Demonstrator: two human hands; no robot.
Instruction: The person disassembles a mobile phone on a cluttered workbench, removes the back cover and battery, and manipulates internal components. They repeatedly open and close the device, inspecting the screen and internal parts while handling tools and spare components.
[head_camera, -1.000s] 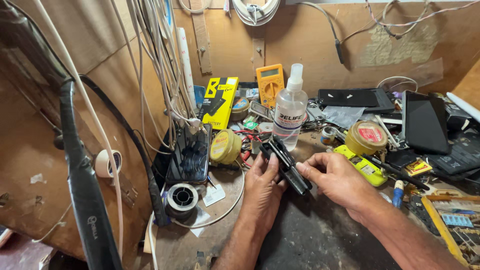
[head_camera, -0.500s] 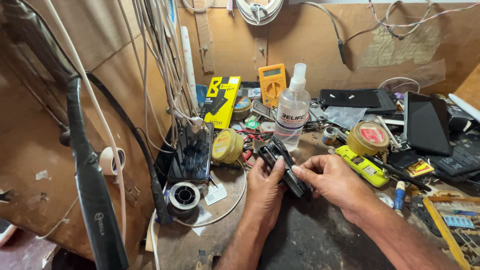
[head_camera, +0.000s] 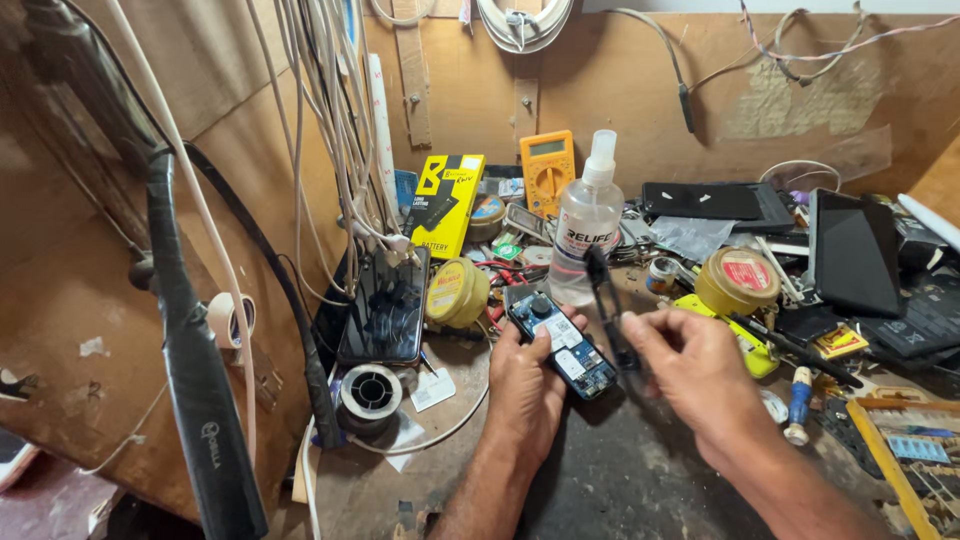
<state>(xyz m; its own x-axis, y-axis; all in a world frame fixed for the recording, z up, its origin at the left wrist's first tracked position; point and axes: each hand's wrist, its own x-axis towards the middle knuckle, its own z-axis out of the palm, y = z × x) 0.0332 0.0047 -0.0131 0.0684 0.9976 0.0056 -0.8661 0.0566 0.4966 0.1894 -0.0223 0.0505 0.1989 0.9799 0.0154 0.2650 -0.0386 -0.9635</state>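
Small opened phone (head_camera: 560, 345) held at centre of frame, board side up, cradled in left hand (head_camera: 525, 385); fingers wrapped around its lower edge. Black back cover (head_camera: 610, 310) pinched edge-on between thumb and fingers of right hand (head_camera: 695, 375), just right of phone, apart from it. Clear spray bottle (head_camera: 587, 220) seen directly behind. Yellow multimeter (head_camera: 547, 170) stood against back wall, upper centre. Round yellow tin (head_camera: 740, 282) lies right of centre.

Opened small phone (head_camera: 560, 345) lies tilted, circuitry up; its black cover (head_camera: 610, 310) stands edge-on beside it.
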